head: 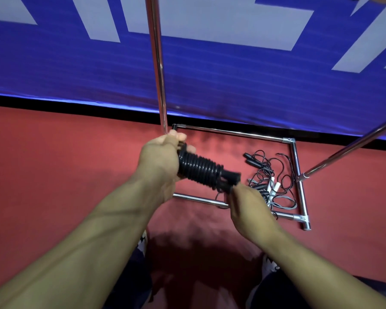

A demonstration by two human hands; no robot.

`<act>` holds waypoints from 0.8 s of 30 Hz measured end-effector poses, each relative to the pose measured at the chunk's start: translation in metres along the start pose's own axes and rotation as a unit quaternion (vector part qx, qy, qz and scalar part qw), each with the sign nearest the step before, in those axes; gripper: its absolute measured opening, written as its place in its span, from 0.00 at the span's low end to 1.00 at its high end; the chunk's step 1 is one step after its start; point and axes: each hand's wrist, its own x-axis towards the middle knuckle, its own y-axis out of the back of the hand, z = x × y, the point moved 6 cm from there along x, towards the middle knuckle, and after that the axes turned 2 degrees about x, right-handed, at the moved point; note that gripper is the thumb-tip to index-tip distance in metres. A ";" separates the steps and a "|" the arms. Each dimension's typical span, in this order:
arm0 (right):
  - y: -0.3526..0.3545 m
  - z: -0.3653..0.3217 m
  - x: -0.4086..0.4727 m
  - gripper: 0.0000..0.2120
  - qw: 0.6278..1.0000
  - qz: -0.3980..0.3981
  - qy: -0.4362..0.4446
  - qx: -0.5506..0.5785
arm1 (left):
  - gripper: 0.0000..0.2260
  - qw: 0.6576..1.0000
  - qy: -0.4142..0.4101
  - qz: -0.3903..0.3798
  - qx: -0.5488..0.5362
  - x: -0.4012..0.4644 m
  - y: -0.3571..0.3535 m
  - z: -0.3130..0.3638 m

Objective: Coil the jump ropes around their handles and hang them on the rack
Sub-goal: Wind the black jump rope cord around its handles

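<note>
Gripping one end of a black jump rope [198, 169] already wound in tight coils around its handles, the left hand [161, 161] curls its fingers round the bundle above the red floor [54, 163]. The right hand [247, 204] pinches the other end, where the handle tips stick out, blurred. Below them, a loose tangle of more ropes [270, 181], black, white and grey, lies on the floor inside the chrome rack [295, 166] base, near its right corner. A blue banner [210, 81] runs behind.
</note>
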 end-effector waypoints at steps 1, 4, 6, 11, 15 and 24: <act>0.005 0.002 0.001 0.16 1.000 0.021 -0.013 -0.003 | 0.13 0.998 -0.010 -0.033 0.058 -0.001 -0.004 -0.004; 0.025 -0.001 0.004 0.15 0.992 0.119 0.005 0.034 | 0.13 0.983 -0.031 -0.086 0.157 -0.002 -0.009 -0.009; 0.040 -0.007 0.004 0.15 0.981 0.180 0.047 0.062 | 0.13 0.981 -0.042 -0.082 0.173 0.001 -0.008 -0.008; 0.060 -0.028 -0.004 0.14 0.968 0.202 0.141 0.046 | 0.13 0.983 -0.131 0.022 0.129 0.011 0.001 0.004; 0.052 -0.041 -0.013 0.13 0.969 0.185 0.166 0.000 | 0.13 0.965 -0.208 0.101 0.127 0.015 0.008 0.006; 0.010 -0.017 -0.015 0.08 0.974 0.171 -0.038 0.143 | 0.13 0.975 -0.163 0.150 0.028 0.011 0.004 -0.004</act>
